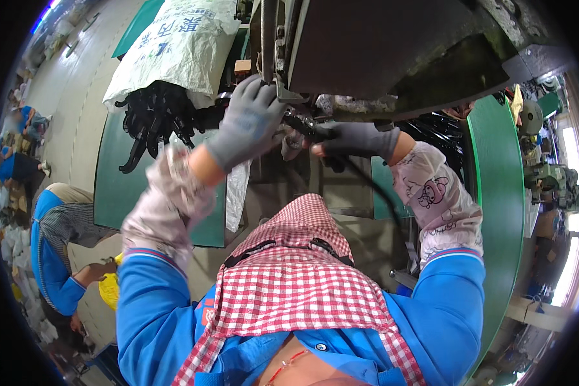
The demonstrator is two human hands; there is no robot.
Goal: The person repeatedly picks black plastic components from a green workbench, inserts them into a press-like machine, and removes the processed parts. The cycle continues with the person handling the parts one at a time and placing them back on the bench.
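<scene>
My left hand [248, 122], in a light grey glove, reaches up to the metal edge of a machine [291, 95]. Its fingers are bent and close together, and their tips are partly hidden, so I cannot make out what they hold. Facing it from the right, my right hand [360, 139] wears a darker glove with the fingertips bare. Its fingers are closed round the end of a slim black part [302, 123], whose other end lies under the machine beside my left hand. A long black strip [381, 190] curves down below my right hand.
A white woven sack [174, 48] with black curved pieces [153, 119] spilling out lies on the green table [125, 196] at left. Glossy black strips [431, 136] are heaped at right by another green table [500, 212]. The machine's dark plate [392, 55] overhangs my hands. A person [61, 238] is at far left.
</scene>
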